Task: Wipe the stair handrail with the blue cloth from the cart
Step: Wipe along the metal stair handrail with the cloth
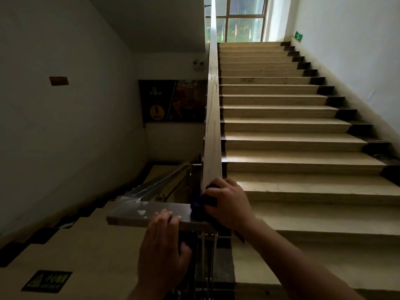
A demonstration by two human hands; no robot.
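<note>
The stair handrail (212, 118) is a flat wooden-looking rail rising straight ahead toward the window. At its foot it turns into a short horizontal piece (134, 210) with pale spots on it. My right hand (227, 202) grips the blue cloth (200, 205) and presses it on the rail at this corner; most of the cloth is hidden under my fingers. My left hand (164, 241) holds the near edge of the horizontal piece, fingers over the top and thumb below.
Tan steps (287, 124) climb on the right to a landing with a window (242, 18). A second flight drops away on the left beside a metal rail (164, 182). Metal balusters (207, 256) stand under the corner. White walls close both sides.
</note>
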